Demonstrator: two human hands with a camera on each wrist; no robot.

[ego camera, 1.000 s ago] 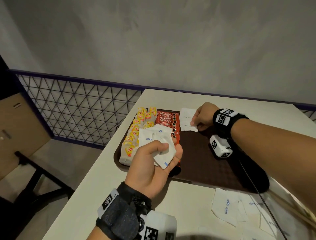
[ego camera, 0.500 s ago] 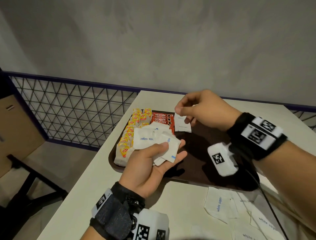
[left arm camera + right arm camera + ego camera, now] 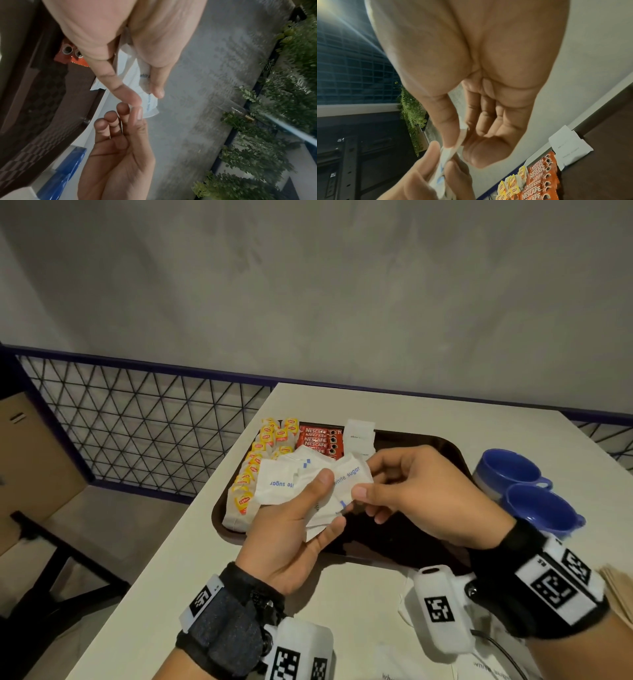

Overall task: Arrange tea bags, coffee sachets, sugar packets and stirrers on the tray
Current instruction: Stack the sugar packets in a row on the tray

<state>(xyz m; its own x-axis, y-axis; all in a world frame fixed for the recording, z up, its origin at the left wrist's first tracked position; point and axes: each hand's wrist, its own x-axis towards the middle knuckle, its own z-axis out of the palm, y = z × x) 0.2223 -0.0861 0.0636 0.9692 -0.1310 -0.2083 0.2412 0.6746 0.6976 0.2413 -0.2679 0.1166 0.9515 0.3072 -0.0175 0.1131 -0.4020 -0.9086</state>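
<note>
Above the brown tray [image 3: 421, 443], my left hand [image 3: 330, 501] grips a fan of white sugar packets [image 3: 277, 484] between thumb and fingers. My right hand [image 3: 364, 481] pinches the rightmost packet [image 3: 349, 475] of that fan between thumb and forefinger. The pinch also shows in the right wrist view at the packet's edge [image 3: 462, 136]. The left wrist view has the held packets [image 3: 130, 75] and the right hand's fingertips [image 3: 122, 108]. On the tray lie yellow-tagged tea bags [image 3: 250, 474] at the left, red coffee sachets [image 3: 318, 440] beside them, and sugar packets [image 3: 358, 434] at the far side.
Two blue cups [image 3: 524, 491] stand on the white table right of the tray. Loose sugar packets [image 3: 489, 666] lie at the table's near edge. Brown sticks [image 3: 616, 594] show at the right border. A black mesh railing [image 3: 137, 419] runs along the left.
My right hand left a packet at the tray's far side, drew back to the left hand's fan and took hold of another packet. The left hand kept its packets.
</note>
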